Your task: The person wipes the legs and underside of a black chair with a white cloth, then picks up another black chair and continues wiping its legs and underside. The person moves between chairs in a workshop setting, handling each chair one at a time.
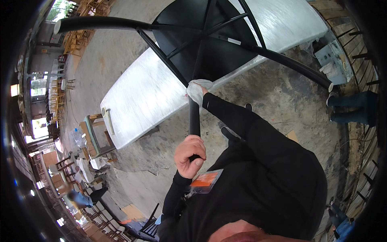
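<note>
A black wooden stool or chair [213, 56] lies with its underside toward me, legs pointing outward, over a table wrapped in shiny plastic [141, 97]. My left hand [190, 155] is closed around the end of the leg nearest my body. Farther up that leg, my right hand [205, 90] presses a white cloth [195, 92] around it, close to where a crossbar joins. The cloth covers most of the right hand's fingers. One leg [100, 23] reaches out to the far left, and another [298, 66] to the right, each ending in a pale tip.
A roll of tape [105, 111] rests at the table's left end. Beside that end stands a small wooden frame [94, 135]. A grey crate [332, 58] is at the right, near a person's legs [354, 107]. Another person [82, 197] is at the lower left among chairs.
</note>
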Action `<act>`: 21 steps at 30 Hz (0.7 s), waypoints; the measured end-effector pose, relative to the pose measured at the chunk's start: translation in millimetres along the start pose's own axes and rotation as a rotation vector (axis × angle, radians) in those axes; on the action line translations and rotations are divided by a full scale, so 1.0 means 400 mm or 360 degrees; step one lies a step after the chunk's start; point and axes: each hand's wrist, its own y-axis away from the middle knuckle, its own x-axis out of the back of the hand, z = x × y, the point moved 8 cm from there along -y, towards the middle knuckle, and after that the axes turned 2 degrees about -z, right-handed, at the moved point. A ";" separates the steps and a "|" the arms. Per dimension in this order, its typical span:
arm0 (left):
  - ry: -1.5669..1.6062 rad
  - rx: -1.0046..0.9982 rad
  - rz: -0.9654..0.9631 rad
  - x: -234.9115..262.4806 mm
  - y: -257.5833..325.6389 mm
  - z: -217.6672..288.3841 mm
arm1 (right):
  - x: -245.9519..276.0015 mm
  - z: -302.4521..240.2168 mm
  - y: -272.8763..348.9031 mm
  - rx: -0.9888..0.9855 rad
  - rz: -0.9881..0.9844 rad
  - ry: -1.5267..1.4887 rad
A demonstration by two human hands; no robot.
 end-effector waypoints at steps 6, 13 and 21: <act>-0.0076 -0.0103 -0.0074 -0.070 0.019 0.022 | -0.035 0.053 0.100 -0.0692 0.0288 -0.0813; -0.0163 0.0024 0.0072 -0.054 0.060 -0.009 | 0.026 0.062 0.127 -0.1035 0.1034 -0.0847; -0.1009 -0.0231 0.0771 -0.011 0.098 0.044 | -0.437 -0.187 0.474 -0.0982 0.0122 -0.1368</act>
